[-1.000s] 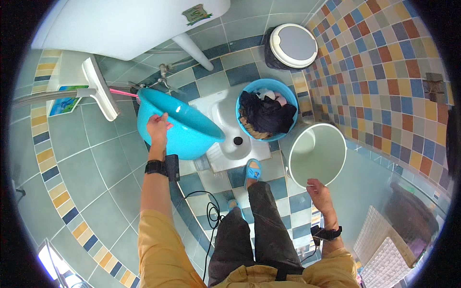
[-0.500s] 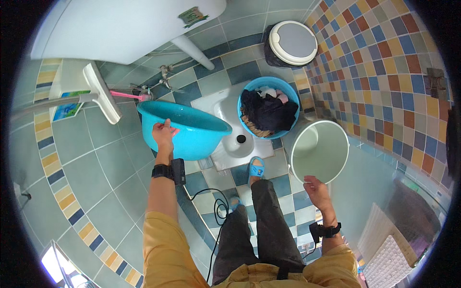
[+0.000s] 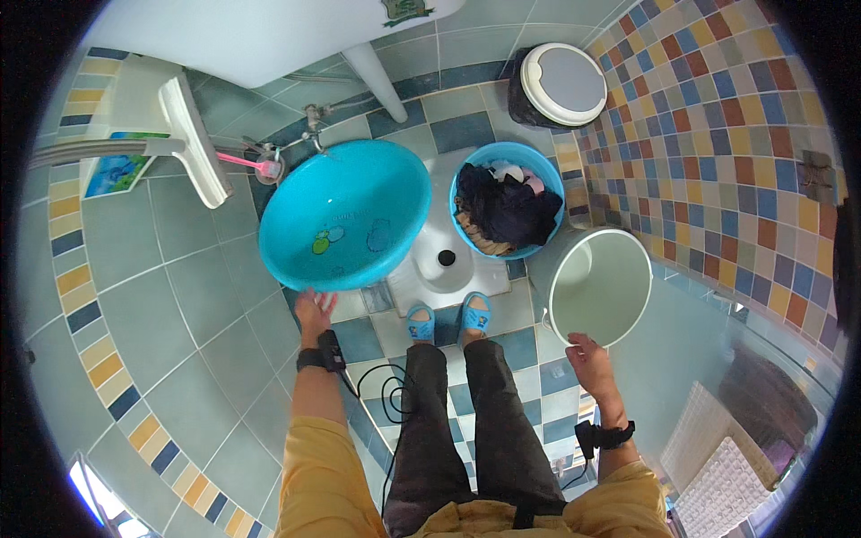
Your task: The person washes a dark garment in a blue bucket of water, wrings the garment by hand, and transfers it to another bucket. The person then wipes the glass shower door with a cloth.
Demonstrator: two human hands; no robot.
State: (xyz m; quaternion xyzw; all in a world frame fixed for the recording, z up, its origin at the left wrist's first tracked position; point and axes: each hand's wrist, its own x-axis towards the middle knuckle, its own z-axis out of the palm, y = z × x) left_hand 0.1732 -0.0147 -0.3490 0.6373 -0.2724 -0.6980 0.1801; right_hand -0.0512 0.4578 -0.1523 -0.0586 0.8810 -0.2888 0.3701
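Note:
A large turquoise basin (image 3: 354,193) with cartoon prints inside rests at the left by the wall tap, its inside showing to me. My left hand (image 3: 316,312) is just by its near rim, fingers spread; whether they touch the rim is hard to tell. My right hand (image 3: 589,360) hangs at the near edge of a pale green bucket (image 3: 592,287), fingers loosely bent and apart, no grip on the rim showing. Between them, beyond my feet, a smaller blue basin (image 3: 457,170) holds dark, white, pink and brown clothes (image 3: 511,211).
A white squat toilet (image 3: 466,273) lies in the checked tile floor. A lidded bin (image 3: 563,85) stands at the far wall. The tap (image 3: 314,125), a pink brush (image 3: 247,162) and a squeegee (image 3: 193,143) are at the left. A black cable (image 3: 395,394) trails beside my left leg.
The turquoise basin has tipped from its slant so its inside faces me. My left hand has come nearer to me, from its side to its near rim. My left foot has stepped forward.

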